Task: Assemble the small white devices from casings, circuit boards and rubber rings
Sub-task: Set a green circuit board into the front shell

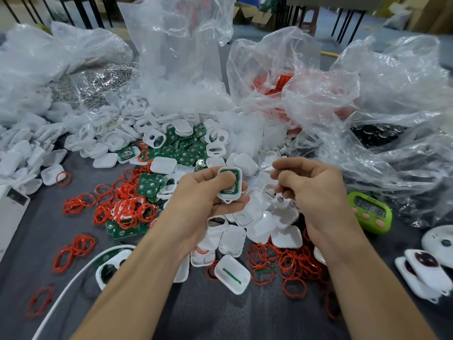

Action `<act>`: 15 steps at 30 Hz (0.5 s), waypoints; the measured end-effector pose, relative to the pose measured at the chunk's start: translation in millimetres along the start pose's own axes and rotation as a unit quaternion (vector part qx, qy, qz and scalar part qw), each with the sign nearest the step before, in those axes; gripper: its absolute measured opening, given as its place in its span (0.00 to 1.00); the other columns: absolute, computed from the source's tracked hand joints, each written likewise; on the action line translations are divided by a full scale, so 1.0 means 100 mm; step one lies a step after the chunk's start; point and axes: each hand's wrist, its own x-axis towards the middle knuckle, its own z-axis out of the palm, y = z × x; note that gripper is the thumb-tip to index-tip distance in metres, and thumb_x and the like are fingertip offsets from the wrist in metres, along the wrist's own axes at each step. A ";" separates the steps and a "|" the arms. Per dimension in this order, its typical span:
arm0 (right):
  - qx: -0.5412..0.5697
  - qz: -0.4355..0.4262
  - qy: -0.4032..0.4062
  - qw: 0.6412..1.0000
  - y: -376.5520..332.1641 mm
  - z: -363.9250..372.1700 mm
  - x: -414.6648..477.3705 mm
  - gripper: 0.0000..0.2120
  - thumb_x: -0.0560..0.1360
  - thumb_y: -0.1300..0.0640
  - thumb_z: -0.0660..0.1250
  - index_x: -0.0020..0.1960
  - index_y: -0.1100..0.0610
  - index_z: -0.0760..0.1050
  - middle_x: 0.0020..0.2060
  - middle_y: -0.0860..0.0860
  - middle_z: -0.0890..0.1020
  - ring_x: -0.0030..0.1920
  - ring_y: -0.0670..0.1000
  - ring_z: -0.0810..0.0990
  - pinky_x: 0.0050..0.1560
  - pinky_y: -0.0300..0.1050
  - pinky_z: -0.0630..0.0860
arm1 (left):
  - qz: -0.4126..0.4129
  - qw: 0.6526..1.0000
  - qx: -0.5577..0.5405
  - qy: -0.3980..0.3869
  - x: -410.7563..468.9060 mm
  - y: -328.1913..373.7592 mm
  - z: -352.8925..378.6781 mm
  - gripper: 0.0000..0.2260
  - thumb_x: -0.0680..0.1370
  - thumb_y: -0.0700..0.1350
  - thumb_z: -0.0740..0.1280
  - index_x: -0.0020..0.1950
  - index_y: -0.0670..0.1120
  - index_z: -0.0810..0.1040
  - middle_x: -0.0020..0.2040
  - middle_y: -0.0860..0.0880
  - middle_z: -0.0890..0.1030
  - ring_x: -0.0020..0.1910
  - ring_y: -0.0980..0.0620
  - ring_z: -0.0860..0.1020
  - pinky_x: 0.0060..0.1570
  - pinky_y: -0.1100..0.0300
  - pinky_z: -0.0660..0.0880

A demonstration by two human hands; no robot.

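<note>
Sitting within left hand (196,201) grip, casing (239,183) with circuit board (232,173) uppermost.

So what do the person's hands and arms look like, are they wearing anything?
Two bare hands, the left hand and right hand, with no gloves, rings or watch showing. Both forearms are bare too; no sleeves reach into view.

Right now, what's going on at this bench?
A person is assembling by hand. The left hand holds a white casing with a green circuit board seated in it, thumb pressing on the board. The right hand hovers beside it, fingers curled; whether it pinches a small part is unclear. Loose casings, boards and red rubber rings are heaped on the dark table below.
</note>
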 end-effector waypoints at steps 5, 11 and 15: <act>-0.010 -0.005 0.016 1.000 0.04 -0.02 0.03 0.17 0.73 0.72 0.67 0.41 0.53 0.86 0.36 0.53 0.87 0.30 0.49 0.80 0.31 0.36 0.75 | 0.025 0.999 0.013 0.020 0.02 0.02 -0.06 0.05 0.81 0.36 0.67 0.53 0.38 0.82 0.43 0.41 0.87 0.39 0.46 0.87 0.36 0.61 0.82; -0.031 -0.023 0.028 0.999 0.07 -0.02 0.03 0.16 0.73 0.72 0.66 0.41 0.53 0.86 0.36 0.53 0.87 0.30 0.48 0.80 0.30 0.36 0.75 | 0.011 0.999 -0.029 0.027 0.04 0.08 -0.10 0.08 0.82 0.38 0.65 0.49 0.38 0.83 0.44 0.41 0.87 0.38 0.48 0.86 0.35 0.62 0.82; -0.046 -0.030 0.029 0.998 0.06 -0.01 0.01 0.16 0.74 0.72 0.66 0.42 0.53 0.86 0.36 0.52 0.87 0.30 0.47 0.81 0.30 0.35 0.74 | -0.005 0.997 -0.074 0.021 0.05 0.13 -0.12 0.10 0.84 0.40 0.63 0.53 0.36 0.81 0.47 0.40 0.87 0.41 0.47 0.87 0.36 0.61 0.82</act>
